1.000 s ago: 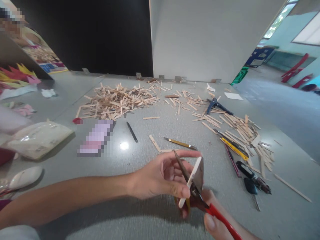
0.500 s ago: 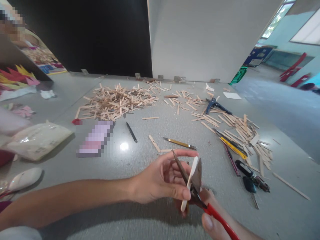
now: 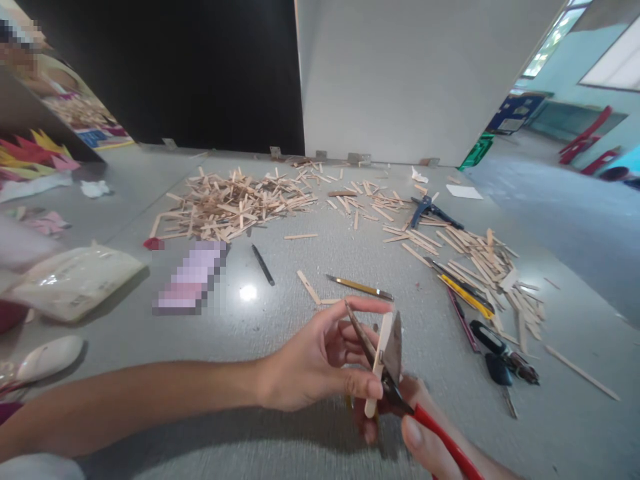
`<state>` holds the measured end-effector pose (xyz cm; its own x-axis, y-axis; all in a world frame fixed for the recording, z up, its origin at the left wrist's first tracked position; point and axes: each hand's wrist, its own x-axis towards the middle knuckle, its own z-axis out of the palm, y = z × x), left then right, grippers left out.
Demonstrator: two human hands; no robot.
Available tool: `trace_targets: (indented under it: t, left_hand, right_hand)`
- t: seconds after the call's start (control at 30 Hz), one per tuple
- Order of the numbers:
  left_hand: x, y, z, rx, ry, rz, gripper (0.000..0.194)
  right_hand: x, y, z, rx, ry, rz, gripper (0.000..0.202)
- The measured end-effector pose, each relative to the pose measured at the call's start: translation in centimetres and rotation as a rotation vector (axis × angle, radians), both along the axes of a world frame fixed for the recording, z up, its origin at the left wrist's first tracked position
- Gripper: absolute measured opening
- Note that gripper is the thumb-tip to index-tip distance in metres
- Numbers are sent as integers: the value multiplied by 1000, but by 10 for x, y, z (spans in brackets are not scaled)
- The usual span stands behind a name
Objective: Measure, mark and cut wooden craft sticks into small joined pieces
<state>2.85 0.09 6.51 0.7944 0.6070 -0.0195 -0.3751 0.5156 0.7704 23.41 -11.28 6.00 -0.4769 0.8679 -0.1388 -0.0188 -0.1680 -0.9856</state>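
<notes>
My left hand (image 3: 305,363) pinches a flat wooden craft stick (image 3: 383,347) between thumb and fingers, with the stick held nearly upright. A small notch or dark mark shows near the stick's middle. In my right hand (image 3: 425,433), at the lower right, are red-handled scissors (image 3: 445,440). Their dark blades are spread, one on each side of the stick. Part of the right hand lies hidden behind the scissors and the stick. Just beyond the left fingers lies a gold craft knife (image 3: 360,287), beside a notched stick (image 3: 309,287) on the table.
A large heap of sticks (image 3: 240,203) lies at the back left, with more sticks (image 3: 480,257) on the right. Blue-handled cutters (image 3: 430,212), a yellow utility knife (image 3: 467,297), keys (image 3: 500,370) and a black pen (image 3: 263,265) rest around. Upright boards (image 3: 400,80) stand behind.
The stick has turned slightly between the left fingers, so more of its flat face shows. Both hands stay almost in place, and the scissor blades remain around the stick.
</notes>
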Motion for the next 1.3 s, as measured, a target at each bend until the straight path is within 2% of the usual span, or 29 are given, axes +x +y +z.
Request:
trace_targets:
  t: [0.13, 0.3, 0.47, 0.57, 0.7, 0.8, 1.03, 1.3]
  left_hand:
    - [1, -1, -1, -23, -3, -4, 71]
    - [2, -1, -3, -9, -22, 6, 68]
    - [2, -1, 0, -12, 4, 7, 69]
    - [0, 2, 3, -29, 37, -8, 71]
    - [-3, 6, 4, -63, 70, -95, 74]
    - [-4, 9, 3, -84, 65, -147, 75]
    - [-2, 8, -1, -138, 79, -134, 78]
    - [-2, 7, -3, -117, 58, -122, 76]
  right_hand:
    - [2, 26, -23, -53, 33, 15, 75]
    - [8, 21, -48, -156, 60, -34, 76]
    - [10, 19, -64, -150, 89, -4, 84]
    - [12, 21, -54, -152, 94, 38, 84]
    - [10, 26, -25, -132, 133, 86, 80]
    - [8, 30, -11, -114, 130, 132, 79]
    - [3, 34, -10, -211, 209, 145, 88]
    - [8, 28, -13, -215, 195, 121, 78]
